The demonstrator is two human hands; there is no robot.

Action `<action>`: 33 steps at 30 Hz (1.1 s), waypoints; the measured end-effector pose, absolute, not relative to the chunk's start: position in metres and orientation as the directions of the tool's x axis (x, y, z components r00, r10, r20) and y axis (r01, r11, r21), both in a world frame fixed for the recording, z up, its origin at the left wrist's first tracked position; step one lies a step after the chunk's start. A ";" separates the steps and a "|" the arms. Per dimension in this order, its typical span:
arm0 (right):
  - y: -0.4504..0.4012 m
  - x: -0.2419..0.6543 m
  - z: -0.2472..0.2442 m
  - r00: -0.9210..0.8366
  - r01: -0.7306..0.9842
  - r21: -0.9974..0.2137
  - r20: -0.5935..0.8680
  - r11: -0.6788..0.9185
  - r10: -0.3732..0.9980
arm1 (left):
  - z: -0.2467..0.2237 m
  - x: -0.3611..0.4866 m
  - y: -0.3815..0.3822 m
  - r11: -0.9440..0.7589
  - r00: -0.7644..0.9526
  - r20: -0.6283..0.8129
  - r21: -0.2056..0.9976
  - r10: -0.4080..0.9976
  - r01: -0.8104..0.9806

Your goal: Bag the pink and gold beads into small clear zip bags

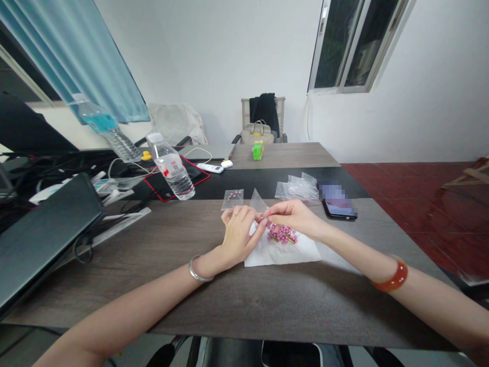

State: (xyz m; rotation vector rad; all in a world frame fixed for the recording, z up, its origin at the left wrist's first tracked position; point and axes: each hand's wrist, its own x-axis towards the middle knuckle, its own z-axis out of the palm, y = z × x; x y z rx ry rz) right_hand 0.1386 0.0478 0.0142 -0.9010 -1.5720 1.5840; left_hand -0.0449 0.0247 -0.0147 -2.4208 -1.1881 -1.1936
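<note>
Head camera: on the dark wood-grain worktop (244, 300) I see pink beads (281, 234) heaped on a sheet of white paper (255, 256). The heap sits just to the near side of where the left grip (241, 232) and the right grip (295, 215) meet, and slightly to the right, close under the right one's fingers. Both curl inward, fingertips together in a pinching pose; what is between them is too small for me to make out, so I can't tell whether either is grasping anything. A pointed piece of clear plastic (257, 200) shows just beyond those fingertips.

The beads look small and round, in lighter and deeper pinks, packed closely together, with a few slim gold-coloured pieces (291, 239) along the near edge. Beyond the left grip, a small clear bag (233, 199) containing a few more beads lies flat. Other clear bags (298, 188) overlap beside a phone (337, 201).
</note>
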 end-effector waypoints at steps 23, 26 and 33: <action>0.044 0.132 0.015 -0.450 0.068 -0.984 0.119 0.167 0.885 | -0.011 -0.047 0.026 -0.750 0.465 0.805 -0.039 0.367 0.660; 0.045 0.133 0.015 -0.439 0.066 -0.985 0.117 0.162 0.891 | -0.012 -0.049 0.029 -0.725 0.468 0.779 -0.025 0.418 0.689; 0.045 0.134 0.018 -0.469 0.054 -0.986 0.113 0.157 0.876 | -0.014 -0.057 0.036 -0.811 0.529 0.757 0.002 0.383 0.585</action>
